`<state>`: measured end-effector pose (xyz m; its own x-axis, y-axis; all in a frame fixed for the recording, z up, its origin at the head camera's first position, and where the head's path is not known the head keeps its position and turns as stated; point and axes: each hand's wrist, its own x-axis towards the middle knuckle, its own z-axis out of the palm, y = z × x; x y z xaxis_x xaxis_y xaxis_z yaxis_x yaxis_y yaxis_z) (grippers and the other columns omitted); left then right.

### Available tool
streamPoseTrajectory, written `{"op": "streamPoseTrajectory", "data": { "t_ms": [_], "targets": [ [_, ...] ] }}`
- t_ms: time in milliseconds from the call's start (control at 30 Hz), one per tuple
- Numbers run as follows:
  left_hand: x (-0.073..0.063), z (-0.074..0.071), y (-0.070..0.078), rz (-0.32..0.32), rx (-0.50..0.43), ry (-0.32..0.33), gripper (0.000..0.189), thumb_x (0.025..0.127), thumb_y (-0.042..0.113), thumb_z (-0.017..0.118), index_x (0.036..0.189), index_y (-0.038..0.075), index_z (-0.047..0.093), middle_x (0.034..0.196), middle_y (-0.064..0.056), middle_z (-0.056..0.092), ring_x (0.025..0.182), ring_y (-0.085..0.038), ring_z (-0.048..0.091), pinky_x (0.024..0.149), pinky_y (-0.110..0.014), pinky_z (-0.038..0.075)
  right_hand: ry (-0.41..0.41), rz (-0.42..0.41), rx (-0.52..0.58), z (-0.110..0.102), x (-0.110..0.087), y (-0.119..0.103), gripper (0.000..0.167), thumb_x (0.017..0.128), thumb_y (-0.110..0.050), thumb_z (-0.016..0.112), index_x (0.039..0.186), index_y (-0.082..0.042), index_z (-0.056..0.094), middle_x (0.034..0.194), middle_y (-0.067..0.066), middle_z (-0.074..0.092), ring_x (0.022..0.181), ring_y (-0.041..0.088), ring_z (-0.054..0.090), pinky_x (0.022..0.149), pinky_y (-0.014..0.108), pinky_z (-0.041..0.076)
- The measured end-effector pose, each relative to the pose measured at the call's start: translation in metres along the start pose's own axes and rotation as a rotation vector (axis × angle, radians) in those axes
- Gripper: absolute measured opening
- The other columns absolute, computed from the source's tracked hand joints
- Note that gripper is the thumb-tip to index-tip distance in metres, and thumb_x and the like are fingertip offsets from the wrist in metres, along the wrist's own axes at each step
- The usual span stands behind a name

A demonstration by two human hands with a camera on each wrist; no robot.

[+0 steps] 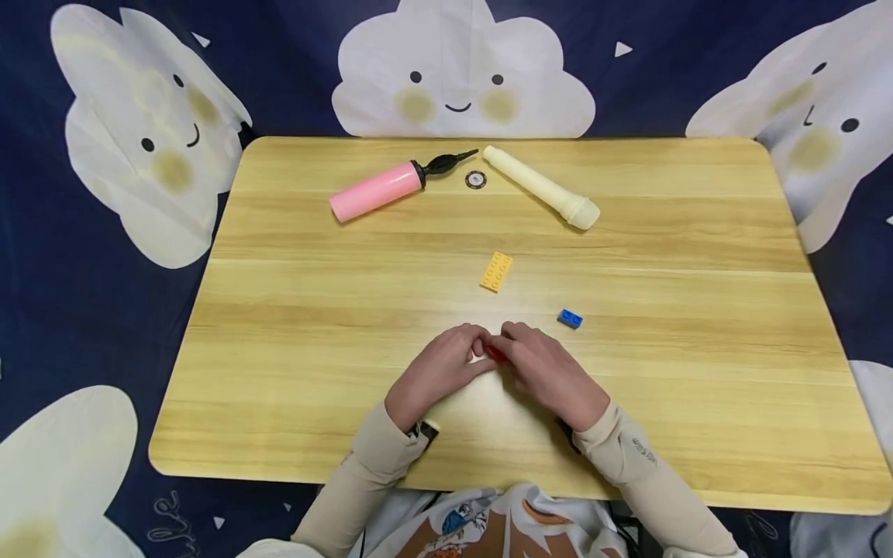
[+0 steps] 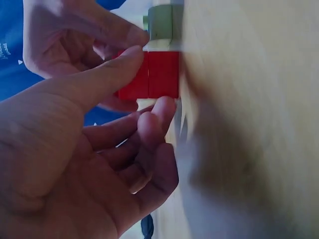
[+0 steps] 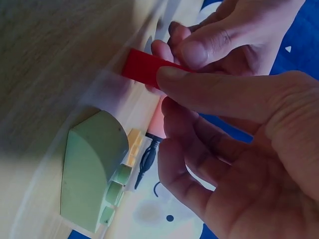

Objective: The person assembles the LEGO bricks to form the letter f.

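Red toy bricks [image 1: 495,353] are held between both hands, just above the table. In the left wrist view the red bricks [image 2: 163,74] show two flat faces with a straight seam between them. My left hand [image 1: 446,360] pinches them with its thumb on the near face; its other fingers curl beneath. From the other side my right hand [image 1: 551,370] pinches the same bricks, thumb pressed on the red side [image 3: 144,68]. A pale green brick with a curved side and studs [image 3: 92,167] stands near the right hand; I cannot make it out in the head view.
A blue brick [image 1: 570,318] lies beyond the right hand, and a yellow studded plate [image 1: 496,271] farther up. Along the back of the wooden table [image 1: 279,349] lie a pink hand pump [image 1: 377,191], a round chip [image 1: 476,180] and a cream microphone-shaped thing [image 1: 540,186].
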<state>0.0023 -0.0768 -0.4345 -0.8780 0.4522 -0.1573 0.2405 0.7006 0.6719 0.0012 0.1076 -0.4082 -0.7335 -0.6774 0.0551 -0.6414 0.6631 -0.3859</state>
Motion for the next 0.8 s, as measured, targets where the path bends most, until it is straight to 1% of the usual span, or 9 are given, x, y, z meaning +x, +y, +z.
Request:
{"op": "streamPoseTrajectory", "data": {
  "t_ms": [67,167,300,433,533,633,700,800],
  "targets": [
    [-0.001,0.003,0.0,0.011,-0.001,0.009,0.027,0.093,0.028,0.073,0.108,0.007,0.065,0.091,-0.002,0.059,0.08,-0.012,0.052,0.072,-0.025,0.044,0.003,-0.014,-0.012,0.0,-0.001,0.0,0.025,0.081,0.006,0.076,0.101,-0.008,0.07,0.084,0.001,0.051,0.074,0.018,0.048,0.065,0.03,0.044],
    [-0.003,0.008,0.0,0.027,0.015,0.022,0.026,0.093,0.026,0.073,0.109,0.008,0.064,0.093,-0.001,0.058,0.082,-0.011,0.053,0.073,-0.025,0.045,-0.003,-0.023,-0.02,0.001,-0.002,0.0,0.026,0.081,0.005,0.077,0.102,-0.01,0.072,0.085,0.001,0.054,0.076,0.019,0.05,0.066,0.031,0.044],
    [-0.004,0.01,0.001,0.012,0.026,0.053,0.018,0.092,0.022,0.074,0.1,0.008,0.065,0.089,0.001,0.057,0.078,-0.011,0.053,0.071,-0.024,0.046,-0.02,-0.017,0.004,0.002,-0.003,0.0,0.033,0.082,0.005,0.077,0.111,-0.01,0.073,0.088,0.001,0.058,0.079,0.019,0.053,0.068,0.032,0.046],
    [-0.003,0.011,0.002,-0.012,0.052,0.09,0.017,0.09,0.019,0.076,0.092,0.007,0.065,0.081,0.001,0.055,0.071,-0.011,0.051,0.064,-0.022,0.045,-0.02,0.009,0.046,0.002,-0.004,-0.001,0.039,0.085,0.004,0.074,0.122,-0.007,0.069,0.099,0.006,0.065,0.088,0.022,0.06,0.077,0.037,0.052],
    [-0.002,0.011,0.002,-0.021,0.127,0.111,0.02,0.089,0.021,0.077,0.086,0.006,0.064,0.074,0.0,0.052,0.064,-0.011,0.047,0.058,-0.022,0.042,0.009,0.064,0.058,0.001,-0.005,-0.002,0.034,0.089,-0.006,0.074,0.122,-0.001,0.067,0.101,0.009,0.066,0.088,0.023,0.061,0.078,0.039,0.053],
    [-0.002,0.012,0.003,-0.037,0.228,0.127,0.025,0.088,0.022,0.076,0.077,0.009,0.058,0.067,0.001,0.048,0.058,-0.011,0.042,0.052,-0.024,0.038,0.052,0.113,0.066,0.002,-0.004,-0.005,0.029,0.093,-0.019,0.072,0.114,0.002,0.068,0.094,0.008,0.063,0.081,0.02,0.058,0.075,0.037,0.053],
    [-0.001,0.012,0.004,-0.041,0.305,0.137,0.028,0.087,0.022,0.076,0.073,0.011,0.054,0.064,0.002,0.045,0.055,-0.012,0.04,0.049,-0.025,0.036,0.07,0.12,0.076,0.003,-0.003,-0.006,0.025,0.095,-0.022,0.07,0.106,0.001,0.069,0.088,0.005,0.06,0.075,0.017,0.054,0.071,0.034,0.052],
    [-0.001,0.014,0.004,-0.03,0.4,0.149,0.028,0.085,0.018,0.073,0.069,0.013,0.051,0.06,0.003,0.041,0.051,-0.011,0.038,0.046,-0.026,0.035,0.068,0.1,0.095,0.007,0.0,-0.009,0.02,0.096,-0.022,0.069,0.097,-0.002,0.067,0.082,0.002,0.055,0.071,0.014,0.05,0.067,0.031,0.05]
  ]
}}
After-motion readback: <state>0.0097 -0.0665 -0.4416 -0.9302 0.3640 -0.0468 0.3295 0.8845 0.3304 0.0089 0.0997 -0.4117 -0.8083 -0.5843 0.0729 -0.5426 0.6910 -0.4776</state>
